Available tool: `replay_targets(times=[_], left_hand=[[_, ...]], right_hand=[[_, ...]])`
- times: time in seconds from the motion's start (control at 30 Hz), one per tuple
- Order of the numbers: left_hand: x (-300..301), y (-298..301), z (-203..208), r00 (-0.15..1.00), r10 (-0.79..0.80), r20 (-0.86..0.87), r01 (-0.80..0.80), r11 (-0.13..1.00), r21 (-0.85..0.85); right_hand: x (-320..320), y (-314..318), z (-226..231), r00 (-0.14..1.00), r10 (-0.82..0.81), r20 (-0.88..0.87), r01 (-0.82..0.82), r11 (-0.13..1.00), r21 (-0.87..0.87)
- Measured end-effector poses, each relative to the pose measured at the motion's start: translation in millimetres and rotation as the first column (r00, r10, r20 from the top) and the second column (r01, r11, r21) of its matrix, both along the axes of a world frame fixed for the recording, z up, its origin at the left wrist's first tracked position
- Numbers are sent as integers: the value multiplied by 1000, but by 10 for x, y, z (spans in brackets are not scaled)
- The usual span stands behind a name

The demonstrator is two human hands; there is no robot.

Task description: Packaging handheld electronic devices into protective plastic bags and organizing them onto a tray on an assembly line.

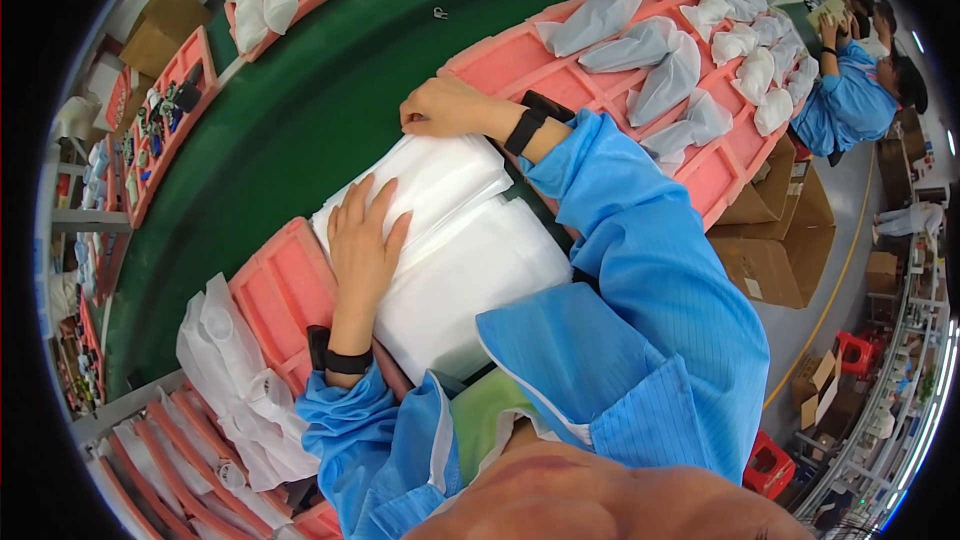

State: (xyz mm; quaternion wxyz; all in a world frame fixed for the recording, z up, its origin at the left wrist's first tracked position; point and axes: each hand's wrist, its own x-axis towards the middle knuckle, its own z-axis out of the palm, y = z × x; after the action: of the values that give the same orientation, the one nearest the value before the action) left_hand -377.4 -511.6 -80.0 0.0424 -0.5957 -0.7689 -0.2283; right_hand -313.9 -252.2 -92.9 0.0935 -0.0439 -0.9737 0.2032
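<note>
The left hand lies flat, fingers spread, on a stack of white foam bags; the right hand curls over its far edge. The stack is probably light, soft and slippery, best held at the edges.

You see the scene evenly and brightly lit from overhead, with only soft, faint shadows under your hands. The white foam stack nearly washes out, losing surface detail. Fisheye distortion bends the green belt and trays toward the black rim, where shelves turn small and blurry.
</note>
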Motion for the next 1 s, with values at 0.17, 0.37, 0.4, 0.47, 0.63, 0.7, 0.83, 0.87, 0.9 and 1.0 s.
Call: replay_targets(times=[0.17, 0.37, 0.4, 0.47, 0.63, 0.7, 0.83, 0.87, 0.9, 1.0], left_hand=[[6, 10, 14, 1000, 13, 18, -13, 1000, 1], [-49, -39, -32, 998, 42, 46, -42, 999, 14], [-37, -58, -23, 998, 40, 47, -40, 999, 12], [9, -20, -14, 998, 23, 54, -24, 999, 22], [-5, -27, -48, 998, 48, 49, -49, 998, 29], [5, -48, -59, 998, 49, 49, -50, 999, 20], [2, -32, -29, 996, 55, 67, -56, 998, 12], [-2, -39, -36, 995, 64, 72, -64, 998, 9], [-5, -42, -42, 995, 64, 73, -65, 998, 10], [-20, -2, -42, 997, 46, 69, -47, 999, 18]], right_hand=[[-39, 98, -17, 987, -36, -153, -5, 965, -261], [-171, 731, 284, 864, -458, -209, 287, 788, -545], [-229, 939, 306, 822, -536, -195, 373, 764, -526], [-297, 1461, 163, 738, -624, -257, 627, 775, -81], [-629, 1715, -256, 742, -627, -237, 669, 719, 190], [-706, 1673, -324, 790, -534, -301, 605, 758, 242], [-732, 1635, -328, 795, -570, -207, 604, 719, 344], [-752, 1599, -279, 780, -608, -151, 613, 692, 381], [-742, 1564, -232, 784, -603, -147, 607, 697, 381], [-587, 1517, -103, 741, -669, -65, 497, 611, -616]])
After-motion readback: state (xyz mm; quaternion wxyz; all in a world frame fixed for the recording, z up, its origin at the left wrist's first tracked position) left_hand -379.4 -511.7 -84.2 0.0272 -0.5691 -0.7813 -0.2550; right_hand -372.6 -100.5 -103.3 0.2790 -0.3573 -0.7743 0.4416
